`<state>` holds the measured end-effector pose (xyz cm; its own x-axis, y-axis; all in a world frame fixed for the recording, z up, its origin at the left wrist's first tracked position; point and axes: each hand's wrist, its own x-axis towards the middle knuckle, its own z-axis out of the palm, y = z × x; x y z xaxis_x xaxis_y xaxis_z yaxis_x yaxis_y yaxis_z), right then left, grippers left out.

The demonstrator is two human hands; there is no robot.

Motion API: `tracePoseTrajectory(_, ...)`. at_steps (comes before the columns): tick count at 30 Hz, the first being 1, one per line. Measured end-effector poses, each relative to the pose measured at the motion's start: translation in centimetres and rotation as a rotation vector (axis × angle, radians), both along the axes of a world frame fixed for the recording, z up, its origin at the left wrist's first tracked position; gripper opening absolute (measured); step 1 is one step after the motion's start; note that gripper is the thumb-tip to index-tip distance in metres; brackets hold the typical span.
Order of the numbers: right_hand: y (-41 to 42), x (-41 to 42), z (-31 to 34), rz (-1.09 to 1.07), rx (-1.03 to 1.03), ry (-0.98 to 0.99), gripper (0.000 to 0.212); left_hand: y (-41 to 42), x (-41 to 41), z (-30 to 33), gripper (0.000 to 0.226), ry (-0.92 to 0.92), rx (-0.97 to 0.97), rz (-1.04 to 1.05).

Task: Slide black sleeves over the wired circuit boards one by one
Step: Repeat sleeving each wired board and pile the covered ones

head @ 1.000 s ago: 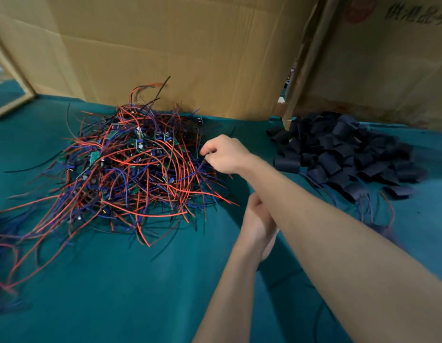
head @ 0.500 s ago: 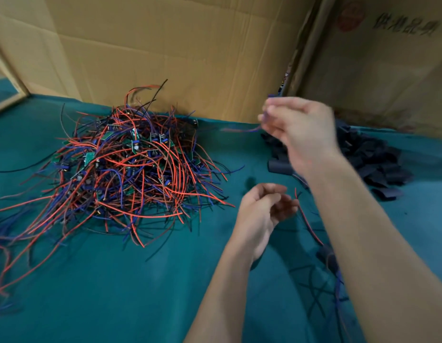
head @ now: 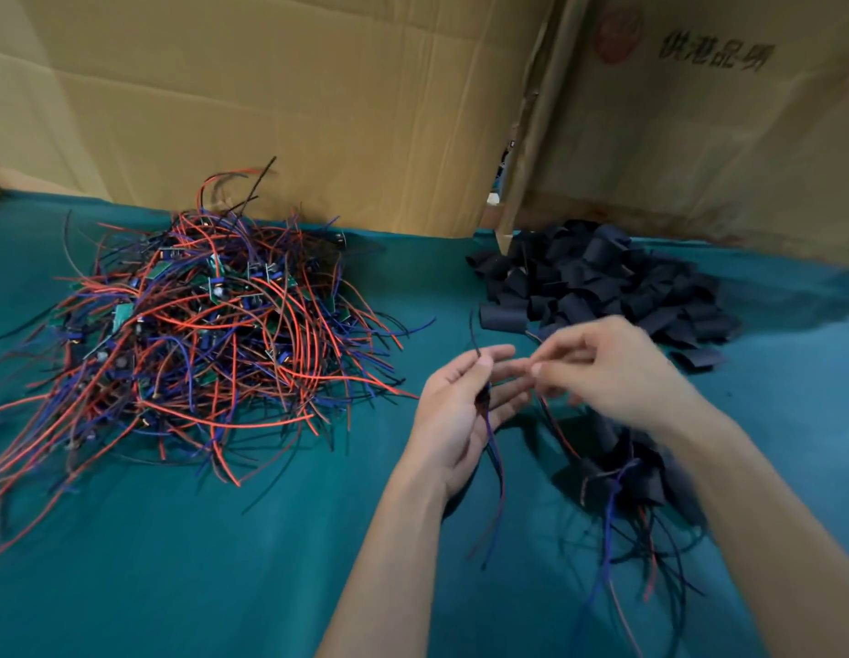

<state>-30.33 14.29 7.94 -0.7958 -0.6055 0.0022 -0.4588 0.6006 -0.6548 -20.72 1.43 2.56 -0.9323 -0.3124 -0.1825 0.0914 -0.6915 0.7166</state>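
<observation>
My left hand (head: 455, 410) lies palm up over the green cloth. Its thumb pinches a wired circuit board (head: 485, 399) against the fingers. A black lead sticks up from it, and blue and dark leads hang below the palm. My right hand (head: 617, 368) is blurred just to the right; its fingertips meet the left fingers and pinch the board's red lead (head: 555, 432). At the left lies a big tangle of wired boards (head: 199, 334) with red and blue leads. A heap of black sleeves (head: 598, 287) sits at the back right.
A small heap of sleeved boards (head: 622, 472) with trailing leads lies under my right forearm. Cardboard walls (head: 318, 111) stand along the back of the green cloth table (head: 175, 562), with a gap between two boxes near the sleeve heap.
My right hand pulled a wired board out of the tangle, lifted it to the right and brought it down to my left hand, which rose, turned palm up and took hold.
</observation>
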Motion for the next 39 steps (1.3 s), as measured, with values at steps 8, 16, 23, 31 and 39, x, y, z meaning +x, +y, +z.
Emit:
tracePoseTrajectory(8,-1.6,-6.3,-1.9,-0.298,0.246,0.157,0.034,0.2,0.0,-0.4,0.027,0.001,-0.158,-0.003)
tracePoseTrajectory(16,-0.9,-4.9,-1.4,-0.435,-0.176,0.231,0.022,0.1,-0.2,-0.8,0.026,0.010,-0.135,-0.007)
tracePoseTrajectory(23,-2.4,3.2,-1.9,-0.181,-0.320,0.363,0.021,0.4,-0.4,-0.9,0.025,0.067,-0.084,-0.016)
tracePoseTrajectory(31,-1.3,4.7,-2.7,-0.076,-0.336,0.100,0.027,0.3,-0.7,-1.3,0.038,0.016,-0.167,0.008)
tracePoseTrajectory(39,0.5,3.9,-2.0,-0.096,-0.542,0.047,0.040,0.6,-0.3,-1.4,0.030,0.086,-0.209,-0.087)
